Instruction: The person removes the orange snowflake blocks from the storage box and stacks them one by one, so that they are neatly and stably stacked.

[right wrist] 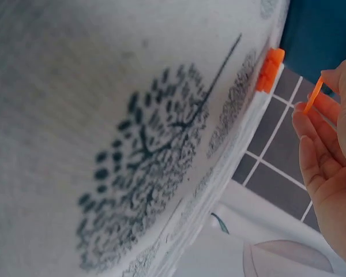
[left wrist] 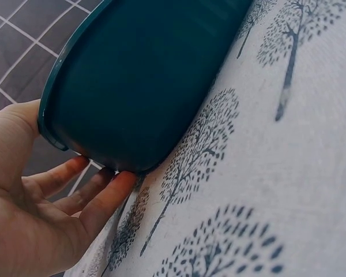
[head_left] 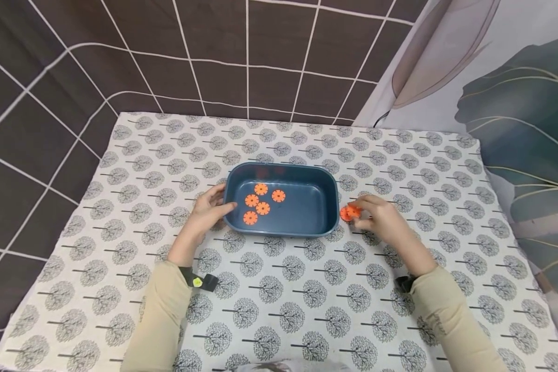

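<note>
A dark blue rectangular tub (head_left: pixel 302 204) sits on the cloth, with several orange notched discs (head_left: pixel 262 208) lying flat at its left side. My left hand (head_left: pixel 207 209) grips the tub's left end, thumb over the rim. In the left wrist view its fingertips (left wrist: pixel 124 182) touch the outer wall below. Just past the tub's right end, my right hand (head_left: pixel 378 217) pinches one orange notched disc (right wrist: pixel 315 95) between thumb and fingers. Below that hand, more orange discs (right wrist: pixel 270 70) rest together on the cloth; their count is unclear.
A white cloth (head_left: pixel 269 289) printed with grey trees covers the table. Dark tiled-pattern fabric (head_left: pixel 214 46) stands behind and on the left. A pale curtain with leaf shapes (head_left: pixel 530 113) hangs on the right.
</note>
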Demonstrator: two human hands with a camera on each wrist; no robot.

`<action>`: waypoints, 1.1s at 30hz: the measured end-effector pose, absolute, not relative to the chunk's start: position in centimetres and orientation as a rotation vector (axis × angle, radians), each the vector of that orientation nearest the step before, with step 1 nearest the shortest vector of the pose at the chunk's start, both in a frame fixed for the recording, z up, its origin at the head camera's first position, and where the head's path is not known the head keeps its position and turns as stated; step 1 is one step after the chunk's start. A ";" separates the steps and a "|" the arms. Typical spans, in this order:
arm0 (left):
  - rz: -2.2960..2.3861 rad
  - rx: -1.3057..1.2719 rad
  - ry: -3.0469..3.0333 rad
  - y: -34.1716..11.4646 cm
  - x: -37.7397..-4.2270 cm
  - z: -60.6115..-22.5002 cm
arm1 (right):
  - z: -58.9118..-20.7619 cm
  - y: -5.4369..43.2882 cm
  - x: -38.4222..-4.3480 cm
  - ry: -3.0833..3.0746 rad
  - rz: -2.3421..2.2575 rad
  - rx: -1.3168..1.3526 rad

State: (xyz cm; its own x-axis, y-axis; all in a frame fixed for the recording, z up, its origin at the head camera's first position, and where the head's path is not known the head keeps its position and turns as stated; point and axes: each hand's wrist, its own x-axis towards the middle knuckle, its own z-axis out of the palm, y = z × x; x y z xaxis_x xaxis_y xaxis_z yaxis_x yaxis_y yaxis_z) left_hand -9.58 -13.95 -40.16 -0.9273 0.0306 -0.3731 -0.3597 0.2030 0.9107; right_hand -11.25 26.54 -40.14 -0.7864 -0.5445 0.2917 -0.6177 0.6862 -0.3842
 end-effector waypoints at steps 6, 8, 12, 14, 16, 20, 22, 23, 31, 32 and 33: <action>1.780 -0.301 2.181 -13.9 -9.8 -40.2 | -40.3 26.2 -11.4 -2.740 0.628 0.971; 1.778 -0.301 2.183 -13.9 -9.8 -40.3 | -40.4 26.2 -11.5 -2.732 0.598 0.986; 1.768 -0.303 2.186 -13.9 -9.9 -40.4 | -40.6 26.3 -11.7 -2.720 0.556 1.019; 1.767 -0.304 2.185 -13.9 -9.9 -40.4 | -40.7 26.3 -11.7 -2.723 0.546 1.028; 1.770 -0.306 2.181 -13.9 -9.8 -40.4 | -40.9 26.3 -11.8 -2.729 0.537 1.030; 1.777 -0.312 2.174 -13.9 -9.7 -40.4 | -41.1 26.2 -11.9 -2.718 0.529 1.042; 1.780 -0.311 2.174 -13.9 -9.7 -40.4 | -41.2 26.1 -12.0 -2.699 0.528 1.052; 1.782 -0.310 2.173 -13.9 -9.7 -40.4 | -41.3 26.0 -12.0 -2.691 0.528 1.057; 1.778 -0.310 2.177 -14.0 -9.8 -40.7 | -41.5 25.7 -11.9 -2.718 0.524 1.034; 1.779 -0.309 2.177 -14.0 -9.8 -40.7 | -41.5 25.6 -11.9 -2.726 0.521 1.029; 1.780 -0.309 2.176 -14.0 -9.8 -40.7 | -41.5 25.6 -11.9 -2.734 0.519 1.023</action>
State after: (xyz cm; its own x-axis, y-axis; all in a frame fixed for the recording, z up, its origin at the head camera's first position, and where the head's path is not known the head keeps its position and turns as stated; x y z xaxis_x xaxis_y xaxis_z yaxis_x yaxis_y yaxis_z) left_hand -9.76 -14.00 -40.66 -0.9281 0.0299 -0.3712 -0.3580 0.2035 0.9113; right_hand -11.88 25.58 -41.48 -0.7482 -0.6005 0.2821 -0.6621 0.7030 -0.2595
